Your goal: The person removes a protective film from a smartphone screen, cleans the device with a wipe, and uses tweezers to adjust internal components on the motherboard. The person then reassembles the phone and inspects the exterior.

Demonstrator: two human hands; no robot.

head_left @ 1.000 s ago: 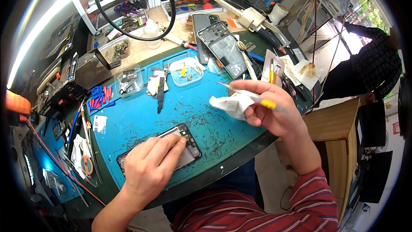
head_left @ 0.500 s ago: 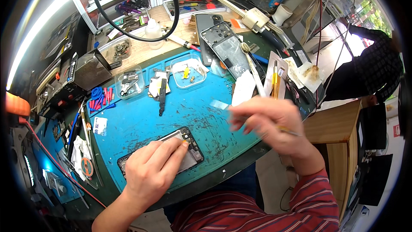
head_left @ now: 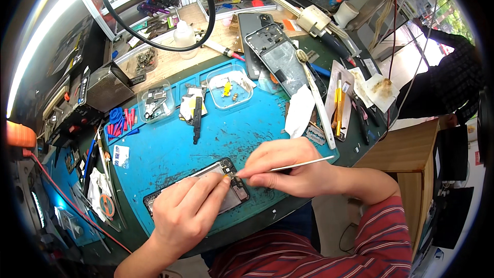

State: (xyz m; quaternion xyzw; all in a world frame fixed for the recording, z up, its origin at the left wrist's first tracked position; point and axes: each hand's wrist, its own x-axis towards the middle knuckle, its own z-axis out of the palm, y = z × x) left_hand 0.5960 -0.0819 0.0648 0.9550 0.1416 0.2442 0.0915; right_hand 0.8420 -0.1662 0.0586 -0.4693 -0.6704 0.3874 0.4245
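Note:
A black phone frame with a grey inner plate lies aslant on the blue mat near its front edge. My left hand is closed over the frame, its fingertips pressed together near the top end. A small yellow-orange bit shows at those fingertips. From the right, my right hand pinches a slim, pale stick-like tool, whose rear end points right. Its fingertips meet the frame's top end beside my left fingers. What lies right between the two hands is too small to make out.
Two clear tubs of small parts stand at the mat's back, beside a black strip part. Another phone housing, a brush, a razor blade and pliers lie right. A black cable loops overhead. A person stands far right.
My right hand has come down and left to the phone frame. A translucent strip seen in its fingers before no longer shows clearly. My left hand stays on the frame.

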